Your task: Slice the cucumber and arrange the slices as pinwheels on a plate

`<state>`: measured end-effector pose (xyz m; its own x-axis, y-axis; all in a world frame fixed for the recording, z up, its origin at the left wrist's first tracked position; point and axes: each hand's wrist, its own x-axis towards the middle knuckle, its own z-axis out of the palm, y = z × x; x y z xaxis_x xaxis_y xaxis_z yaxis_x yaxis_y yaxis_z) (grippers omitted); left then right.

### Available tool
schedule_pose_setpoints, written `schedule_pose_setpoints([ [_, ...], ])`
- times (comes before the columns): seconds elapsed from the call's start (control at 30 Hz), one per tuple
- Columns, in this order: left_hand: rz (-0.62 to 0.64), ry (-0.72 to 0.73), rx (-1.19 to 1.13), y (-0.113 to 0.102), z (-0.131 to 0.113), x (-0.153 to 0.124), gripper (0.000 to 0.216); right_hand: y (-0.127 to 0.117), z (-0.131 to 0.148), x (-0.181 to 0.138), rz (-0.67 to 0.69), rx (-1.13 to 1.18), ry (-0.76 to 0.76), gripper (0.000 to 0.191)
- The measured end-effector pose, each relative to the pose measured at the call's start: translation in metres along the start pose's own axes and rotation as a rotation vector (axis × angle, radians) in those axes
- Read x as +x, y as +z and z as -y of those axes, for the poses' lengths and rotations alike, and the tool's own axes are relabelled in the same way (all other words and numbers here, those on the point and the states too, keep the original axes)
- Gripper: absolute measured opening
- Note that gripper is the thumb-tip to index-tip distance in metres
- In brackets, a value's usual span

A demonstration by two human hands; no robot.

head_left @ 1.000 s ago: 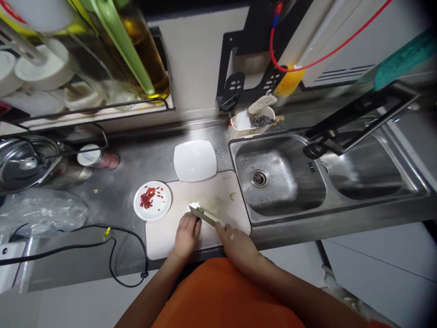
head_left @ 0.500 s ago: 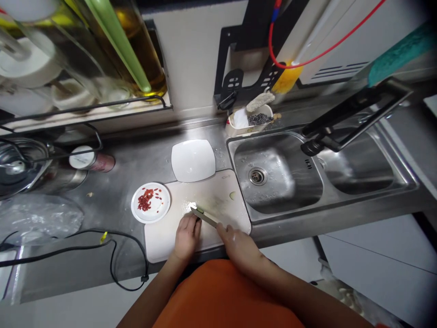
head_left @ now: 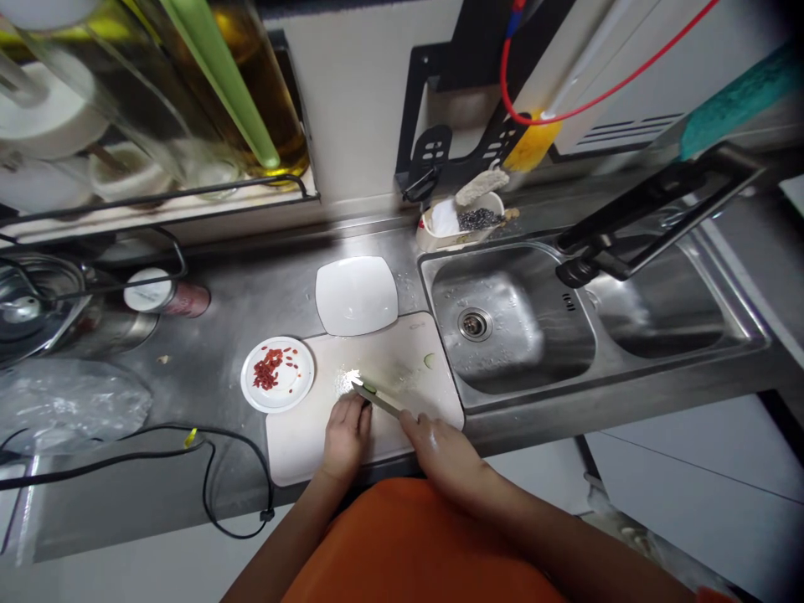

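A white cutting board (head_left: 301,435) lies at the counter's front edge. My left hand (head_left: 346,437) rests on it with curled fingers pressed on a small green vegetable piece (head_left: 370,389) at the blade. My right hand (head_left: 440,448) is wrapped round the handle of a knife (head_left: 375,397), whose blade points up-left across the board. Pale chopped bits (head_left: 345,379) lie by the blade tip, and a green slice (head_left: 428,360) sits near the board's right edge.
A round white plate with red chopped pieces (head_left: 277,373) sits left of the board; an empty square white plate (head_left: 356,294) behind it. A double steel sink (head_left: 521,327) with black faucet (head_left: 628,230) lies right. A black cable (head_left: 207,469), plastic bag (head_left: 69,406) and pot (head_left: 38,310) are on the left.
Both hands and the knife stay on the board, with only slight shifts. The camera view has drifted a little.
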<state>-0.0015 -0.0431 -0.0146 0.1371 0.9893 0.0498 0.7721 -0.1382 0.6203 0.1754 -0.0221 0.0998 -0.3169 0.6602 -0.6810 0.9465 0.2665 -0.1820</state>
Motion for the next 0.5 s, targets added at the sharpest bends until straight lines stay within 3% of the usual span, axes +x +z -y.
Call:
schedule_pose_setpoints([
  [0.5, -0.012, 0.003, 0.01, 0.001, 0.001, 0.001, 0.019, -0.011, 0.001, 0.003, 0.053, 0.033, -0.024, 0.036],
])
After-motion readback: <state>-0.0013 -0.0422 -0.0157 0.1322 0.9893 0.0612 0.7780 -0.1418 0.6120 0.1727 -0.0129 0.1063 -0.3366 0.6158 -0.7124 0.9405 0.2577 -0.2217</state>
